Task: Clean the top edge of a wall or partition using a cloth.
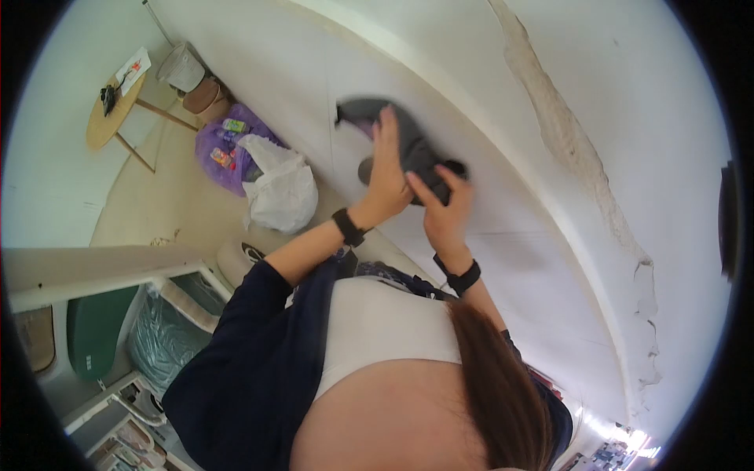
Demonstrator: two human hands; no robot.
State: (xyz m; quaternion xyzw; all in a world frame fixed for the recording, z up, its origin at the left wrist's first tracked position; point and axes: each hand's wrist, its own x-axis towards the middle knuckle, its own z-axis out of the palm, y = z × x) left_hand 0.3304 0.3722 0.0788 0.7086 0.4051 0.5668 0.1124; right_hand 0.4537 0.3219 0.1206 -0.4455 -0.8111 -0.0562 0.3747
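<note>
A dark grey, curved, soft-looking item [412, 145] is held up in front of me against the white wall. It is blurred, and its kind cannot be made out; a purplish patch shows on its inner side. Around its lower right end, the thumb and fingers of my right hand [446, 216] are closed. My left hand [385, 173] lies along its left side with the fingers stretched upward, touching or nearly touching it. A small grey rounded shape [365, 170] peeks out left of my left wrist, partly hidden. Black bands circle both wrists.
To the left on the floor sit a white plastic bag [281, 192] and a purple bag [216, 157] with small colourful packages. Behind them are a brown basket [206, 100], a white bucket [182, 69] and a round wooden table [106, 125]. A white shelf frame [102, 271] stands lower left.
</note>
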